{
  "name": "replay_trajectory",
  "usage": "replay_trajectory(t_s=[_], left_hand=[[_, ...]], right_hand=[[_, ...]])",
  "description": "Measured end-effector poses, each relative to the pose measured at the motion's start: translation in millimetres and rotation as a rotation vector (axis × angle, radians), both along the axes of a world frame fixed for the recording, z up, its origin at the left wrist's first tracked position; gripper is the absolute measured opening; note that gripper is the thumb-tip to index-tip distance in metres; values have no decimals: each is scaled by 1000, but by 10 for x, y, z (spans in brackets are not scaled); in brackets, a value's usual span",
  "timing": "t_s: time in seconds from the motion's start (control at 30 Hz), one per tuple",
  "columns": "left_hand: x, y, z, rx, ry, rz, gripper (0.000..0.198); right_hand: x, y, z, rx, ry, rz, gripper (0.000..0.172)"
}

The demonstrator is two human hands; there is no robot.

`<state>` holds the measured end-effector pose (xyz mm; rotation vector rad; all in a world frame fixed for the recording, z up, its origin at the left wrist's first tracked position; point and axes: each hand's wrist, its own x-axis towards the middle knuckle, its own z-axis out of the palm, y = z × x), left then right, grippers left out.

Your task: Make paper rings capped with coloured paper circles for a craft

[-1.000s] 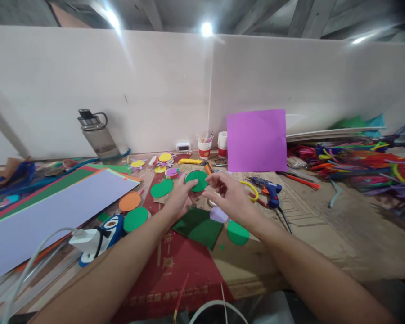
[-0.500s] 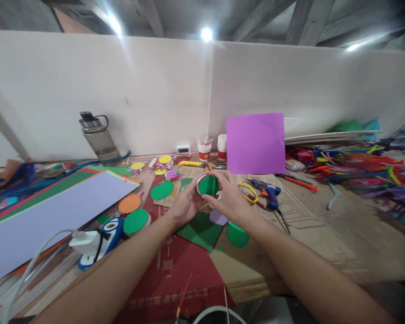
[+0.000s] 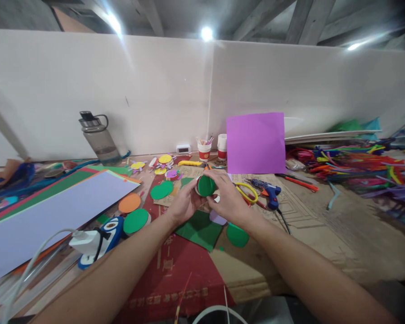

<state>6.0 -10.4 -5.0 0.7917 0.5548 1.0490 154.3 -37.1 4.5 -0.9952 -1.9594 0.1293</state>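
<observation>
Between my hands, above the middle of the table, is a paper cup with a green paper circle (image 3: 206,185) across the end facing me; a white and red edge shows at its left. My left hand (image 3: 183,204) grips the cup from the left and below. On the right, my right hand (image 3: 227,195) is curled round it, fingers over the top edge and thumb low on the circle's side. Below them lie a dark green paper sheet (image 3: 200,230), a lilac paper circle (image 3: 218,217) and another green paper piece (image 3: 237,236).
Yellow-handled scissors (image 3: 248,193) and a blue glue gun (image 3: 272,197) lie to the right, pipe cleaners (image 3: 351,168) beyond. Paper cups (image 3: 204,150), a purple sheet (image 3: 255,144) and a bottle (image 3: 99,139) stand at the back. Coloured sheets (image 3: 60,216) and a power strip (image 3: 113,229) are left.
The cup has turned a little and shifted slightly left in my hands. My right fingers have moved over the circle's upper right edge, and the right thumb has slid lower.
</observation>
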Motion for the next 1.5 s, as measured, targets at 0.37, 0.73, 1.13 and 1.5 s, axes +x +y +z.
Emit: replay_trajectory(t_s=[0.37,0.73,1.13,1.5], left_hand=[[-18,-4,-13,31,-36,35,40],[10,-59,-32,68,-49,5,38],[36,-41,73,-16,-100,52,28],[42,-45,105,-15,-158,73,29]], right_hand=[[23,10,-2,-78,48,-55,77],[-1,16,-37,-42,-9,-130,65],[50,3,7,-117,-26,-60,68],[24,-8,-12,-126,-14,-40,67]])
